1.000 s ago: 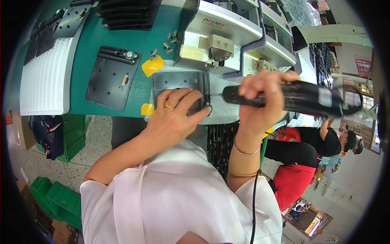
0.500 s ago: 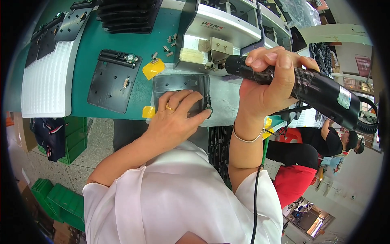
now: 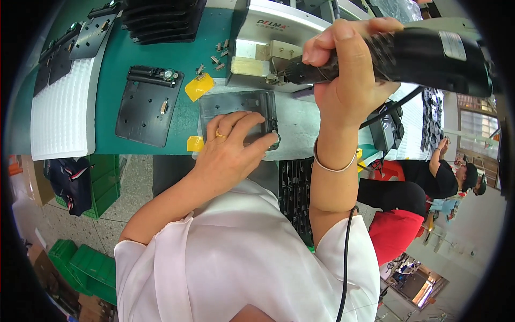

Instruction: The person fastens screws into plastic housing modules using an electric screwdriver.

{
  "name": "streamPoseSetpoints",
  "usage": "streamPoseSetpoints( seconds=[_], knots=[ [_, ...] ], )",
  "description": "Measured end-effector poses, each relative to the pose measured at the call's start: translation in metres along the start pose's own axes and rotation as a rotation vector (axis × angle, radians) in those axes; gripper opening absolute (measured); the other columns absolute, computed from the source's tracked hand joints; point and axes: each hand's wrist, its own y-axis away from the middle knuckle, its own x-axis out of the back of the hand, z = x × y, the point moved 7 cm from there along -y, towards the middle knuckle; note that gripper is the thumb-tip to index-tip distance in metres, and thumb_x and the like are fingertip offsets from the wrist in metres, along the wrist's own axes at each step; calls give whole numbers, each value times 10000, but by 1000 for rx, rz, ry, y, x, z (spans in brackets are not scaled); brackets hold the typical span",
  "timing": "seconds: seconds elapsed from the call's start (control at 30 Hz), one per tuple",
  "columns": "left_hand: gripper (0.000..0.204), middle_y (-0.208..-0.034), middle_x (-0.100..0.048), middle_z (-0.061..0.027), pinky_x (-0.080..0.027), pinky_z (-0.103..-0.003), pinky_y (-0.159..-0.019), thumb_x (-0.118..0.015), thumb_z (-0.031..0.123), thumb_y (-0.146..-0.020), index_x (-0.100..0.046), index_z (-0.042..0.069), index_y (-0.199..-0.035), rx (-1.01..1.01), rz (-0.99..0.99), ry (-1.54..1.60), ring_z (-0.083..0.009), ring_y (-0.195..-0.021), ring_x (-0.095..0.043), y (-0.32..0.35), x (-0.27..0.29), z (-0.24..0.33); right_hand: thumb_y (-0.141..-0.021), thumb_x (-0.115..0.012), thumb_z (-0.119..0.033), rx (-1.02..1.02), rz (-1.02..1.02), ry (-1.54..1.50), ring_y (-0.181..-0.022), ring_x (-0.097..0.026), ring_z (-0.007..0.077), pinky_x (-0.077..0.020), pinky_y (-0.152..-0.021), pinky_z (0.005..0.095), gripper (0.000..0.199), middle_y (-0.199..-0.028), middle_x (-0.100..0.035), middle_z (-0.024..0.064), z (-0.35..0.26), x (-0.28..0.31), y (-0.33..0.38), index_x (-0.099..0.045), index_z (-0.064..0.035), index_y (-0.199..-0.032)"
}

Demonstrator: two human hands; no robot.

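Up from beside the flat black rectangular plastic panel [image 3: 217, 103] a second earlier, the black cylindrical corded driver [image 3: 421, 59] had moved to the silver-grey metal machine [image 3: 268, 33].

That left the panel clear of the tool but still under the left hand [image 3: 230, 138]; whether driver and machine touched could not be told. The right hand [image 3: 350, 70] had its grip wrapped tightly around the driver; the left hand's grip was loosely spread, fingers resting on the panel, closed around nothing. The panel lay at the near edge of the green tabletop [image 3: 155, 53], slightly glossy, with a raised strip along its right side.
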Motion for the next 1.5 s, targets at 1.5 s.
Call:
streamPoseSetpoints(
  seconds=[1.5],
  knots=[
    [387, -1220, -515, 9, -327, -428, -969, -746, 77, -669, -668, 176, -1036, 73, -21, 107, -228, -1189, -449, -3, -1, -3, -872, -654, -36, -129, -1, -43, -523, -545, 162, -503, -490, 303, 490, -744, -555, 75, -21, 38, 110, -279, -124, -1174]
  ],
)
